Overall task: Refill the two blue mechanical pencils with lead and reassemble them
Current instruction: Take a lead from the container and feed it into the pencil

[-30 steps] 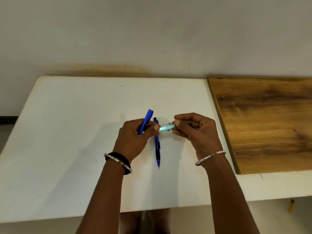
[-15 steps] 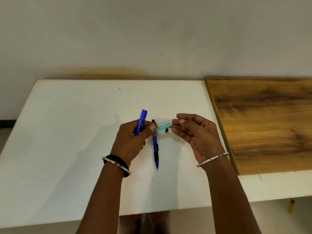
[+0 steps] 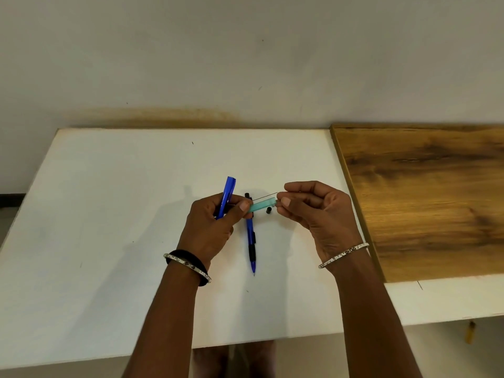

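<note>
Over the bench (image 3: 109,214), the left hand (image 3: 210,222) grips one blue pencil (image 3: 228,192) and the lead case (image 3: 261,206), the right hand (image 3: 316,214) pinches a thin lead (image 3: 264,197) likely to snap if bent; the second pencil (image 3: 251,241) lies beneath.

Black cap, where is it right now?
Head view, centre: the cap lies on the white table, just right of the lying pencil, beneath the teal tube.
</note>
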